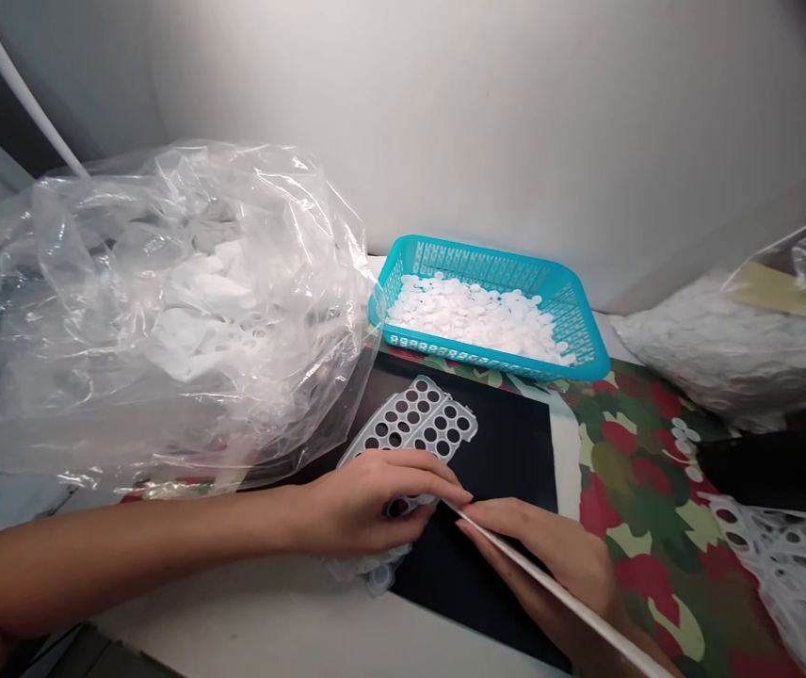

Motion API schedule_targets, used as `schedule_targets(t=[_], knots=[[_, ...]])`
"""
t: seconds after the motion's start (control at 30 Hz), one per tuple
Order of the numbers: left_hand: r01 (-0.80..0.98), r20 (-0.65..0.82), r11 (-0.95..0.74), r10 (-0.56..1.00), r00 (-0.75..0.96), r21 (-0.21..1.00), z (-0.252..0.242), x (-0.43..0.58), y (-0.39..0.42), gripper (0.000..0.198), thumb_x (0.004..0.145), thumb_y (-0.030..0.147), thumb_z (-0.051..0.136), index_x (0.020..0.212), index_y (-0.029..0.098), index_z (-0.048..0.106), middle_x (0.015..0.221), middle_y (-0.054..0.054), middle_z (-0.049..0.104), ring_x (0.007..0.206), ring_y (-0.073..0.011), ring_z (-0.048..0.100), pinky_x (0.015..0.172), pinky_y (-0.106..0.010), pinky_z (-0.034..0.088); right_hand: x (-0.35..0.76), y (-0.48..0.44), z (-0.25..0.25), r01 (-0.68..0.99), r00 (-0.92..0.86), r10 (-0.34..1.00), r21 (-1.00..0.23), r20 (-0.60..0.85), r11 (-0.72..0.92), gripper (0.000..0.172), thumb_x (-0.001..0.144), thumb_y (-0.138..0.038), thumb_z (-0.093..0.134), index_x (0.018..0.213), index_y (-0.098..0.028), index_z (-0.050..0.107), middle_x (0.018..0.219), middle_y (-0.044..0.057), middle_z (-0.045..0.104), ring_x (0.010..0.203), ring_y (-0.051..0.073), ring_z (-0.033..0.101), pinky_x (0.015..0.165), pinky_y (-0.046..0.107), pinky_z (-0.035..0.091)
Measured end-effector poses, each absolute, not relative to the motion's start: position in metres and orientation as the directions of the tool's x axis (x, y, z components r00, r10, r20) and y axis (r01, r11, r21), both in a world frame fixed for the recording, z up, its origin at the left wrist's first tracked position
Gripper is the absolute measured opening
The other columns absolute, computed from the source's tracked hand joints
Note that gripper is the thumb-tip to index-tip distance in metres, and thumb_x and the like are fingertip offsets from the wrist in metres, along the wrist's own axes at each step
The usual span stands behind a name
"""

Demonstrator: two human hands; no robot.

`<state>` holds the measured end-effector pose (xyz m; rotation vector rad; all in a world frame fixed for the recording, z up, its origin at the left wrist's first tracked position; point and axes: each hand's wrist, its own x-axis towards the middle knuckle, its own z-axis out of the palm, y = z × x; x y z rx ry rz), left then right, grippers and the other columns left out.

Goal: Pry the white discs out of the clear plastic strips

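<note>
1. White, slightly translucent plastic makes up the perforated sheet (413, 424). It is a flat rectangle with rounded corners and regular rows of round holes.
2. Through the holes the black mat (508, 443) under it shows, so each hole looks dark.
3. The sheet lies on the table in front of the person, on the left part of the mat. Its far end points toward the turquoise basket (572, 320), but it is apart from it.
4. The left hand (367, 508) covers the near end of the sheet. The fingers are bent over it and grip it against the table.
5. The right hand (551, 556) rests on the mat just beside the left one, with the fingers almost straight.
6. A thin white stick (558, 589) runs along the upper side of the right hand, and its tip meets the left fingertips. I cannot tell if the right hand really grips it.
7. The basket holds many small white discs (477, 315).
8. A big clear plastic bag (149, 301) lies crumpled at the left, touching the basket.
9. A camouflage cloth (636, 471) is at the right of the mat, with more punched white sheets (784, 556) on it.
</note>
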<state>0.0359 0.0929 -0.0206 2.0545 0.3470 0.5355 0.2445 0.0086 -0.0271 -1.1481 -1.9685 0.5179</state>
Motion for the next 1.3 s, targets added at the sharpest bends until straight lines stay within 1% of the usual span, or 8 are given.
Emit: schedule_targets(t=[0.3,0.53,0.63,0.77,0.87,0.97,1.03,1.3], knots=[[0.055,0.219,-0.423,0.572,0.791,0.904,-0.019,0.037,0.099,0.028,0.086,0.011,0.052,0.111,0.017,0.065,0.105,-0.010,0.066,0.095,-0.0168,0.063,0.085,-0.028,0.050,0.274,0.012,-0.018,0.758,-0.149,0.791,-0.445,0.594,0.477,0.027,0.081,-0.014,0.065,0.104,-0.027,0.061,0.076,0.001,0.072,0.058,0.018,0.068,0.058,0.028,0.055],[0.117,0.033,-0.162,0.711,0.702,0.980,-0.019,0.038,0.096,0.012,0.084,0.027,0.061,0.088,0.016,0.059,0.085,-0.003,0.063,0.078,-0.0134,0.059,0.073,-0.026,0.049,0.290,0.035,-0.033,0.800,-0.506,0.700,-0.031,0.505,0.600,0.028,0.092,-0.011,0.044,0.110,-0.021,0.064,0.094,0.008,0.072,0.087,0.022,0.068,0.073,0.031,0.053],[0.036,-0.027,0.003,0.730,0.683,0.999,-0.020,0.039,0.095,0.016,0.082,0.027,0.064,0.084,0.015,0.054,0.083,-0.001,0.059,0.077,-0.0119,0.058,0.072,-0.025,0.048,0.293,0.036,-0.034,0.790,-0.544,0.687,0.019,0.481,0.612,0.032,0.092,-0.010,0.041,0.112,-0.022,0.064,0.101,0.009,0.071,0.095,0.023,0.066,0.075,0.033,0.053],[0.008,-0.116,0.147,0.746,0.656,0.989,-0.017,0.039,0.098,0.022,0.079,0.030,0.069,0.089,0.015,0.056,0.077,0.000,0.061,0.070,-0.0099,0.057,0.064,-0.022,0.044,0.284,0.032,-0.026,0.851,-0.422,0.773,-0.087,0.474,0.518,0.032,0.091,-0.010,0.045,0.118,-0.022,0.058,0.107,0.009,0.067,0.096,0.023,0.064,0.080,0.036,0.051],[-0.001,-0.168,0.214,0.768,0.618,0.977,-0.009,0.040,0.102,0.027,0.077,0.032,0.071,0.095,0.016,0.057,0.077,0.000,0.065,0.065,-0.0090,0.057,0.057,-0.020,0.040,0.260,0.021,-0.013,0.843,-0.118,0.813,-0.375,0.571,0.386,0.010,0.087,-0.017,0.058,0.095,-0.022,0.060,0.080,0.003,0.065,0.070,0.017,0.061,0.066,0.030,0.050],[-0.041,-0.176,0.243,0.801,0.572,0.969,-0.001,0.042,0.102,0.028,0.074,0.029,0.074,0.092,0.016,0.056,0.079,0.000,0.065,0.068,-0.0097,0.058,0.059,-0.020,0.042,0.230,0.012,0.000,0.664,-0.011,0.958,-0.715,0.286,0.220,0.020,0.088,-0.028,0.058,0.070,-0.022,0.053,0.061,-0.002,0.054,0.050,0.012,0.050,0.047,0.024,0.042],[-0.079,-0.180,0.268,0.810,0.558,0.960,0.002,0.042,0.100,0.028,0.072,0.027,0.075,0.087,0.016,0.055,0.079,0.001,0.062,0.073,-0.0101,0.059,0.064,-0.021,0.045,0.215,0.012,0.004,0.548,-0.022,0.994,-0.830,0.107,0.102,0.019,0.090,-0.032,0.055,0.075,-0.022,0.058,0.065,-0.001,0.058,0.053,0.012,0.052,0.047,0.022,0.044],[-0.077,-0.290,0.439,0.705,0.647,0.895,-0.001,0.019,0.095,0.028,0.072,0.026,0.075,0.085,0.016,0.052,0.072,0.004,0.060,0.067,-0.0078,0.057,0.066,-0.021,0.042,0.201,0.038,0.001,0.247,-0.170,0.975,-0.964,-0.143,-0.098,0.024,0.084,-0.042,0.062,0.083,-0.019,0.062,0.061,-0.003,0.054,0.050,0.010,0.052,0.043,0.019,0.043]])
